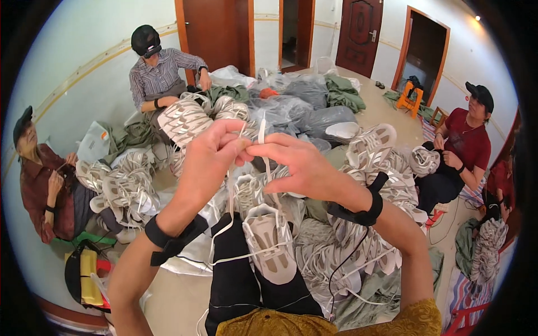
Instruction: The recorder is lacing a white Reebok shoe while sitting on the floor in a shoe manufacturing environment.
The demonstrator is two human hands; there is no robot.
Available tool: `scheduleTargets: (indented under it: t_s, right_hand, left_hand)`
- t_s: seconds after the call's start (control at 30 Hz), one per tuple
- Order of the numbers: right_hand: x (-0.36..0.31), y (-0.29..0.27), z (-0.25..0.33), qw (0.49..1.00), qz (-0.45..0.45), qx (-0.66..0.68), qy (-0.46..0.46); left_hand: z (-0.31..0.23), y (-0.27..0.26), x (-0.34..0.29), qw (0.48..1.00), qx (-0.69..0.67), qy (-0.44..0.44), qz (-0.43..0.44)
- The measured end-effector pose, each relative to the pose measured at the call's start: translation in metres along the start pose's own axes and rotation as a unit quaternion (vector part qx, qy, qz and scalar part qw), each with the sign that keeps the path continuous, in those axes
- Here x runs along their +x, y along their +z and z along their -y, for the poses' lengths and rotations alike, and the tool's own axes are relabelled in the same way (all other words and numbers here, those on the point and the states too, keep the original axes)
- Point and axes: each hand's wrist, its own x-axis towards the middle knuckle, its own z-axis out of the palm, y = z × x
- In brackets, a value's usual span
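On my feed I have the right hand (305, 168) gripping a white shoelace (261, 131) between its fingers, the left hand (212, 151) pinching a strand beside it; the beige-and-white sneaker (270, 243) rests below on the black-trousered lap (235, 280)

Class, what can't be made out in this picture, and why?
Head view:
Lace crossing the right hand: partly hidden by fingers.
Underside of the nearest shoe: hidden by its own top.
Striped sheet, lower right: cut off by dark rim.
Dark objects near the far door: too small to identify.
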Motion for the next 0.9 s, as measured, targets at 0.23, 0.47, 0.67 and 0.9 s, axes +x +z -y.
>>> scheduleTargets:
  t_s: [0.23, 0.47, 0.67, 0.9]
  right_hand:
    - [0.008, 0.006, -0.010, 0.992, -0.044, -0.079, -0.086]
    - [0.012, 0.015, -0.015, 0.963, -0.064, -0.191, -0.180]
    - [0.012, 0.016, -0.012, 0.990, -0.056, -0.070, -0.112]
    - [0.012, 0.016, -0.014, 0.998, -0.054, 0.030, -0.005]
  left_hand:
    - [-0.002, -0.001, 0.010, 0.999, 0.023, -0.032, -0.015]
    - [0.010, 0.002, 0.014, 0.999, -0.017, 0.001, -0.031]
    - [0.012, 0.009, 0.004, 0.971, -0.238, -0.022, 0.006]
    - [0.010, 0.031, -0.003, 0.950, -0.307, -0.031, -0.042]
